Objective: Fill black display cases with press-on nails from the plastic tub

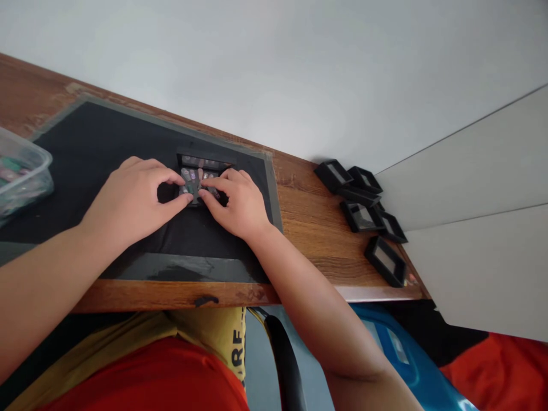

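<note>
A small black box [194,204] with its lid [203,161] raised lies on the black mat. Inside it are several small nail-shaped pieces [192,174] in pale, pink and green tones, too small to make out well. My left hand [135,197] curves round the box's left side, with thumb and index finger against its edge. From the right, my right hand [240,202] reaches over the box. Its thumb and index finger come close together above the pieces in a pinch, and whatever is between them is hidden. The right hand covers the box's right part.
A clear plastic tub [32,177] of small coloured pieces stands at the left. Several black boxes [363,216] with clear windows lie on the wooden tabletop [308,228] at the right. The black mat [115,137] is taped down. A white wall [257,68] rises behind.
</note>
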A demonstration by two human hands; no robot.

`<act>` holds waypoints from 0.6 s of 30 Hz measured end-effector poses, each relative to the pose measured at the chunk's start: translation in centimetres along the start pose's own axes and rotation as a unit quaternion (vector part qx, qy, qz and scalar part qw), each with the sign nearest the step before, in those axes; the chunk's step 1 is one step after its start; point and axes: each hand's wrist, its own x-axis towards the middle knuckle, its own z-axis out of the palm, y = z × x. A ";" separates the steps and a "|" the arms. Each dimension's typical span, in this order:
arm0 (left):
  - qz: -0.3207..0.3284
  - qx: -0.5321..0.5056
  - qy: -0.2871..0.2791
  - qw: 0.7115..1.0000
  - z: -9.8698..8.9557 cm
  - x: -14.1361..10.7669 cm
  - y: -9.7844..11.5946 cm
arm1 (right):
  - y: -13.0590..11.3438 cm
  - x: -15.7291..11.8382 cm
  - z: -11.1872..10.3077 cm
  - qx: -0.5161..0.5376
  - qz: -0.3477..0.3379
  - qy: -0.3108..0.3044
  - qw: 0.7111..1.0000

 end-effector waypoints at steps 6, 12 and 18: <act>-0.004 -0.011 -0.014 1.000 -0.1 0.1 0.0 | 0.1 0.0 0.0 0.016 0.007 -0.006 1.000; -0.002 -0.021 -0.012 1.000 -0.3 0.1 0.1 | 0.0 -0.2 -0.1 0.029 0.007 -0.002 1.000; -0.005 -0.028 -0.019 0.999 -0.1 0.2 -0.1 | 0.0 -0.3 -0.3 0.031 0.003 -0.009 0.999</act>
